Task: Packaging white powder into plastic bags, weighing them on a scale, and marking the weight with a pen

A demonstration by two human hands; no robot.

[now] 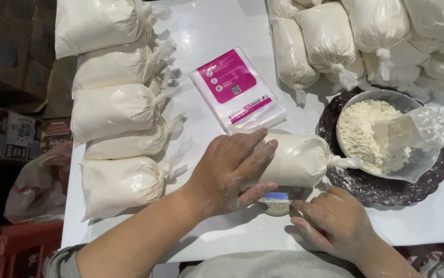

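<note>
While lying crosswise near the tabletop's [222, 31] front edge, tied neck rightward, the flour bag [296, 159] sits on a small scale [277, 202]. Left hand [232, 172], fingers spread open, rests flat on its left end. Right hand [332, 221], loosely curled and holding nothing, lies just beside the scale.

Flour bags [116, 110] block left, bowl [381, 134] right; center tabletop [201, 31] free.

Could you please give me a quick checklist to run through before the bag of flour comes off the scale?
1. Bag of flour lies on the small scale: ok.
2. Bag's neck tied shut: ok.
3. Left hand rests on the bag, so it may add weight: not ok.
4. Right hand is at the scale's edge, off the bag: ok.
5. Scale display lit; value too small to tell: cannot tell.
6. Scoop rests in the flour bowl: ok.
</note>
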